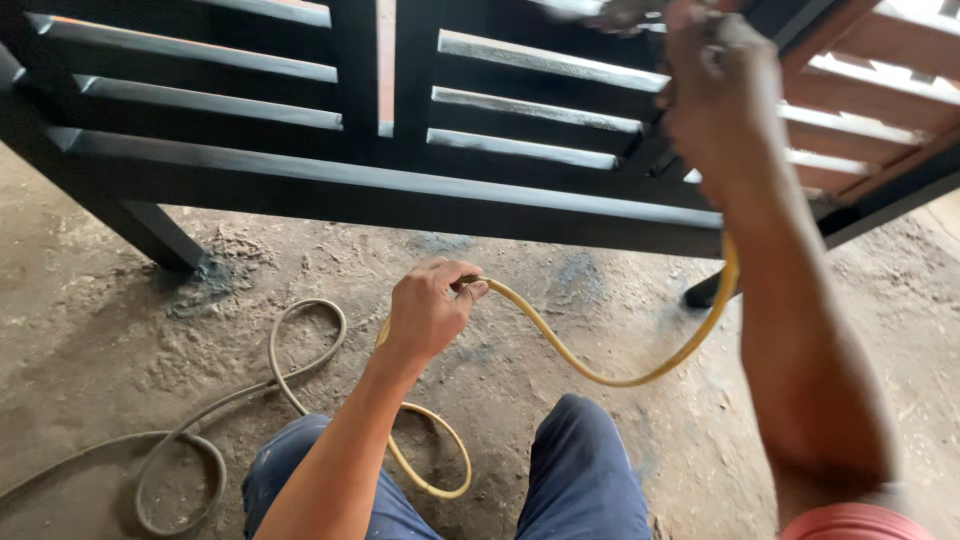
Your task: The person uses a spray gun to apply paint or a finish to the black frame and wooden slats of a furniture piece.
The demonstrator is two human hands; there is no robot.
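Black paint, still glossy, covers the slatted frame (pixel 380 190) at the left and middle, while the slats at the upper right (pixel 880 100) remain bare reddish wood. So, as I judge it, most of the near side is coated and the right-hand corner is left to do.

From the head camera, looking down: the left hand (pixel 428 305) is closed around a yellow hose (pixel 600 375), pinching it between thumb and fingers low in front of the frame. The hose curves right and rises behind the right forearm. The right hand (pixel 722 95) is raised against the slats, gripping something metallic at the top edge; it is blurred and cut off, likely a spray tool, but I cannot tell for certain.

A grey hose (pixel 300 385) loops over the dusty floor (pixel 90 330) at the left. The person's knees in blue trousers (pixel 580 480) show at the bottom, between them another yellow loop.
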